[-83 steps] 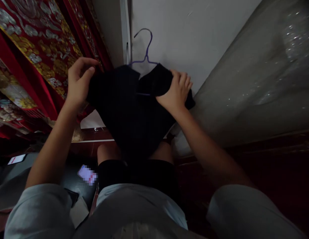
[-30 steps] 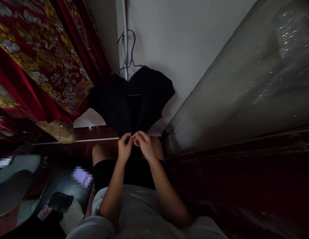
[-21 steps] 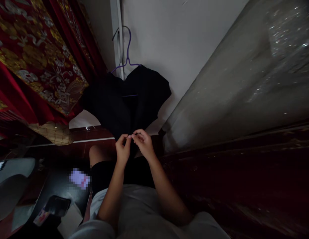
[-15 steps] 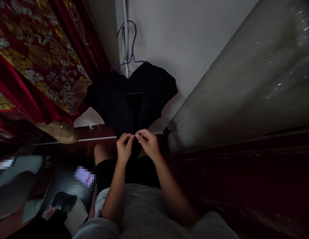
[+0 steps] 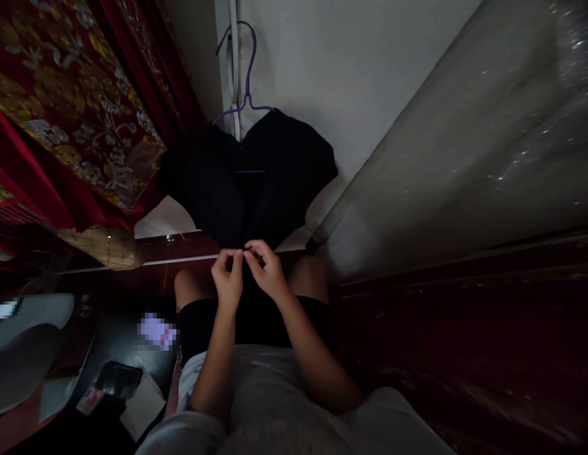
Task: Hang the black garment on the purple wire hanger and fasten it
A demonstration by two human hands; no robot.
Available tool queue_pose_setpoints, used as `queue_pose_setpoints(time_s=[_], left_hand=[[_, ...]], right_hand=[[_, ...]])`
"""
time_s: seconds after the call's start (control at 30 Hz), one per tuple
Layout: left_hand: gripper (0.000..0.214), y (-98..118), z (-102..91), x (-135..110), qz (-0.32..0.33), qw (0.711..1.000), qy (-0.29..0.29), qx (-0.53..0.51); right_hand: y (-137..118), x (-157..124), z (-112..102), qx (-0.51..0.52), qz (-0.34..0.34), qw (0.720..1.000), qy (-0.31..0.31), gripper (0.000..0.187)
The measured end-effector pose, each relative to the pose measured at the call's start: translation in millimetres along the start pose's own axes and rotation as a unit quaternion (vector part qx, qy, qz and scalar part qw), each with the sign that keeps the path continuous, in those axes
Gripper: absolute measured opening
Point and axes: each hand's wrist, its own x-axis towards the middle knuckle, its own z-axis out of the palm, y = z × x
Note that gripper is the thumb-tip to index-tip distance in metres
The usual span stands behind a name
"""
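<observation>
A black short-sleeved garment (image 5: 284,164) with an open front hangs on a purple hanger (image 5: 249,95) in front of me. My left hand (image 5: 227,272) pinches the front edge of the garment between thumb and forefinger. Close beside it, my right hand (image 5: 266,268) pinches the opposite front edge the same way. The fingertips of both hands nearly touch at the middle of the front. Any fastener between them is too small and dark to make out.
Red embroidered cloth (image 5: 76,107) hangs at the left, above a woven basket-like object (image 5: 104,246). A dark bench (image 5: 114,344) at lower left carries a blurred lit phone (image 5: 157,331), a black case (image 5: 118,379) and a white paper (image 5: 143,404). Plastic-covered panel (image 5: 417,164) leans at the right.
Both hands keep their pinch on the garment's front edges. Hands, garment and surroundings sit slightly further left and higher in view, and my right knee shows more.
</observation>
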Motion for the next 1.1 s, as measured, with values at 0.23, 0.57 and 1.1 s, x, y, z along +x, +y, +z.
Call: queue_pose_setpoints(time_s=[0.23,0.57,1.1], left_hand=[[0.024,-4.0,-6.5,6.0,0.038,0.999,-0.026,0.018],[0.022,-3.3,6.0,-3.2,0.067,0.995,-0.053,0.059],[0.029,-39.6,4.7,-29.9,0.066,0.987,-0.14,0.04]], right_hand=[[3.3,-3.7,12.0,0.043,0.017,0.995,0.084,0.022],[3.5,-2.1,6.2,-0.006,-0.039,0.99,0.138,0.018],[-77.2,192.1,-34.3,-0.201,-0.304,0.92,0.144,0.041]])
